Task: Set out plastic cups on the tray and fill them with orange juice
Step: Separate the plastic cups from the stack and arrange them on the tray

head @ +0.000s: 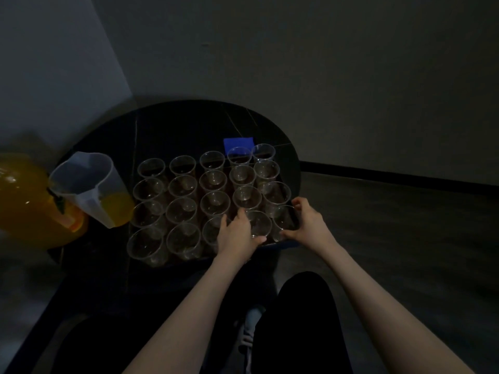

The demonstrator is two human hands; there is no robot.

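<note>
**A:** Cups (213,182) first: where do they sit?

**B:** Head view, the only one: clear plastic cups stand upright in rows on a dark tray (286,242), which rests on a round black table (189,125). All look empty; it is dim, so I cannot rule out a trace of liquid.

**A:** And the hands?

**B:** Both are at the near right corner of the tray. The left hand (237,233) is curled around the front-row cup (259,224) second from the right. The right hand (307,225) wraps the corner cup (283,220) beside it, fingers on its far side and thumb at the near edge. Whether either is squeezing or only steadying, I cannot tell.

**A:** Where is the juice from there?

**B:** Well off to the left. A translucent jug (89,187) with a little orange juice in the bottom stands just beside the tray's left edge, tilted in this wide view. Left of it is a large orange dispenser (24,201). The left hand is nearer, I judge, though it must cross the whole front row.

**A:** Stage?

**B:** Setting out looks almost finished; pouring has not begun.
</note>
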